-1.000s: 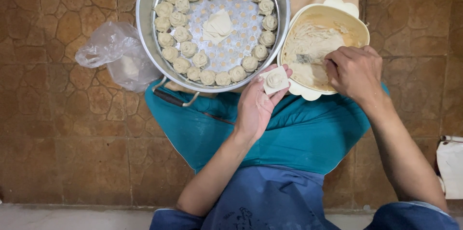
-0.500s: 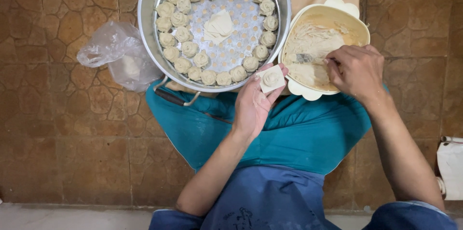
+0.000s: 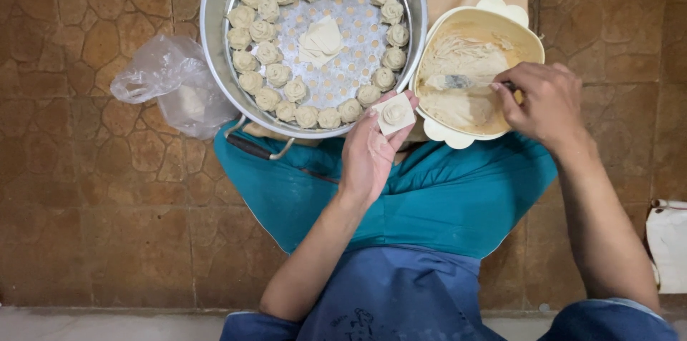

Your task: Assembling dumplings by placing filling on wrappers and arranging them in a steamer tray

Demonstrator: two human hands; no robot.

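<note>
The left hand (image 3: 368, 155) is raised palm up, its fingers (image 3: 390, 137) curled loosely under a small square wrapper (image 3: 394, 113) that carries a dab of filling at its centre. The wrapper sits at the fingertips, just at the 5 o'clock edge of the steamer tray (image 3: 215, 62) and just beside the bowl (image 3: 501, 15) at that bowl's 8 o'clock.

The right hand (image 3: 544, 105) is at the bowl's 3 o'clock rim, fingers pinched together on the handle of a spoon (image 3: 454, 82) whose tip lies in the pale filling (image 3: 458, 62) inside the bowl. The bowl is cream-coloured with a scalloped rim.

The steamer tray is round and metal with a perforated floor. Folded dumplings (image 3: 275, 72) line its wall from about 1 o'clock round through 9 o'clock to 4 o'clock, with a second row started on the left side. A small stack of wrappers (image 3: 322, 39) lies near its middle.

A crumpled clear plastic bag (image 3: 168, 87) lies on the stone-patterned floor (image 3: 93, 226) at the tray's 8 o'clock, touching its wall. A teal cloth (image 3: 444, 198) covers the person's lap below the tray and bowl.
</note>
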